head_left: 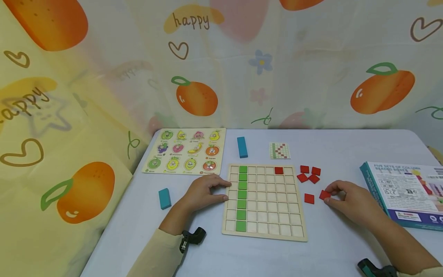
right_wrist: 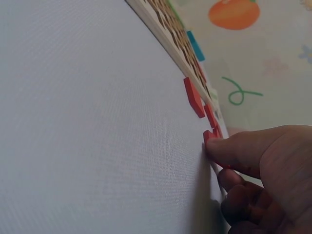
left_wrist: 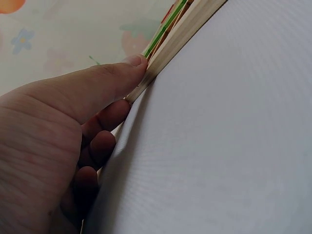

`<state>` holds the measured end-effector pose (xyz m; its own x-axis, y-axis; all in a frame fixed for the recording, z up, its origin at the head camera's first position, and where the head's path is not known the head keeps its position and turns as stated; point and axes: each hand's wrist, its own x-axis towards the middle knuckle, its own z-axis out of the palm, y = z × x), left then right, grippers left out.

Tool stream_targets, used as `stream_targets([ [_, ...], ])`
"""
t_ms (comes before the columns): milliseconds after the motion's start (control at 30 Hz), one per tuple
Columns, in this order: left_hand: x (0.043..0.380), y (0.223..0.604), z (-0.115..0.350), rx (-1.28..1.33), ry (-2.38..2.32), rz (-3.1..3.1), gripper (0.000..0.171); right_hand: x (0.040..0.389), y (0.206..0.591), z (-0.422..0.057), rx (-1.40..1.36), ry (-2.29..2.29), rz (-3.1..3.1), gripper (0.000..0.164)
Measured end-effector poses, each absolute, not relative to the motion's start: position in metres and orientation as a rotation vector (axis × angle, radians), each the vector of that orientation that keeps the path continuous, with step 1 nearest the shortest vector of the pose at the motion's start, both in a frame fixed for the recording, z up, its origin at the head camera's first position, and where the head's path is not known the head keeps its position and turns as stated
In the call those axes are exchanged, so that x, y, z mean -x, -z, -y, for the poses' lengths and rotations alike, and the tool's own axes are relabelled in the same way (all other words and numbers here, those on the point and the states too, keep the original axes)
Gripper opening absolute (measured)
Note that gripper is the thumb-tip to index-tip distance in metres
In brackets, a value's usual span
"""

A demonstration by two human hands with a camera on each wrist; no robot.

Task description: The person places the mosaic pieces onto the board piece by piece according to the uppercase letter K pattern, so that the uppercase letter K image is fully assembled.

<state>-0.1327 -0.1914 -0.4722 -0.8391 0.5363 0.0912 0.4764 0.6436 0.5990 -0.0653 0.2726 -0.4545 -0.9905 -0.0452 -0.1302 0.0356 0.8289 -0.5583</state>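
A wooden grid board [head_left: 263, 236] lies on the table with a column of green square tiles [head_left: 242, 194] near its left side. One red tile [head_left: 278, 170] sits in its top row. My left hand [head_left: 204, 194] rests at the board's left edge, thumb and forefinger touching the frame a little apart. To the right of the board, my right hand [head_left: 353, 202] pinches a red square tile [head_left: 324, 195] between thumb and forefinger, low over the cloth. Another loose red tile [head_left: 309, 198] lies just left of it, and several more red tiles [head_left: 304, 169] are grouped farther back.
A fruit picture board [head_left: 187, 169] lies at the back left. Teal blocks [head_left: 165, 198] stand left of my left hand and behind the grid board, near a small pattern card [head_left: 280, 151]. At the right, a boxed set [head_left: 408, 192] lies beyond my right hand.
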Motion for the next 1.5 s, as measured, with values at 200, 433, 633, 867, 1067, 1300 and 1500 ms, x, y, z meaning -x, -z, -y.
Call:
stream_targets([
  [200, 0.133, 0.473, 0.191, -0.841, -0.953, -2.768, 0.042, 0.066, 0.454, -0.273, 0.018, 0.921, -2.864, 0.025],
  [433, 0.133, 0.473, 0.192, -0.83, -0.939, -2.767, 0.042, 0.068, 0.45, -0.276, 0.045, 0.948, -2.862, 0.012],
  [633, 0.133, 0.473, 0.192, -0.848, -0.932, -2.768, 0.042, 0.074, 0.447, -0.278, 0.045, 0.969, -2.842, 0.015],
  [867, 0.133, 0.473, 0.192, -0.847, -0.93, -2.766, 0.042, 0.085, 0.441, -0.27, 0.064, 0.981, -2.836, 0.018],
  [1067, 0.133, 0.471, 0.191, -0.855, -0.929, -2.763, 0.041, 0.099, 0.432, -0.257, 0.105, 1.007, -2.832, 0.016],
  [1300, 0.133, 0.469, 0.192, -0.871, -0.929, -2.76, 0.042, 0.113, 0.42, -0.239, 0.141, 1.029, -2.815, 0.015],
  [1500, 0.133, 0.47, 0.192, -0.895, -0.93, -2.76, 0.041, 0.123, 0.419, -0.222, 0.141, 1.06, -2.763, 0.015],
])
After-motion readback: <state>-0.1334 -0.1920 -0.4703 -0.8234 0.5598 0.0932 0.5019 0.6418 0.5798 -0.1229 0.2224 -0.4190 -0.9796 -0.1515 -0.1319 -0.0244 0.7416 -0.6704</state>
